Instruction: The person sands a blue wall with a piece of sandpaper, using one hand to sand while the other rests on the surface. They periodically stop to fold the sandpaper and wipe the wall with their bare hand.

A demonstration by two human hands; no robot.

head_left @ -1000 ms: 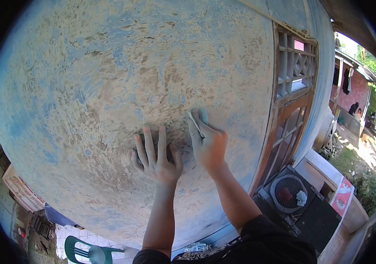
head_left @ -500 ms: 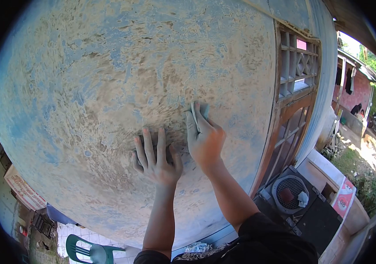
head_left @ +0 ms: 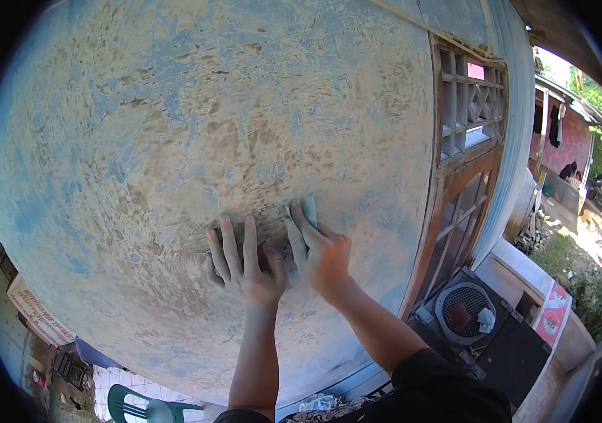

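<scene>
A wall [head_left: 195, 134] with patchy blue paint and worn beige areas fills most of the view. My right hand [head_left: 325, 262] presses a folded, pale green piece of sandpaper [head_left: 310, 210] against it, with the fingers closed round the sheet. Part of the sheet is hidden behind the fingers. Just to the left, my left hand [head_left: 250, 271] lies on the wall with its fingers spread and nothing held. Greyish dust coats both hands.
A brown window frame [head_left: 436, 194] borders the wall at right. Below it stands a black speaker box [head_left: 509, 366] with a round grille. A green plastic chair [head_left: 128, 403] and a cardboard box [head_left: 36, 307] are at lower left. Outside, a person [head_left: 569, 171] is beside a low wall.
My right hand has slid down the wall with the sandpaper, nearer the left hand's fingertip height. The left hand stays on about the same patch, and the view has shifted slightly.
</scene>
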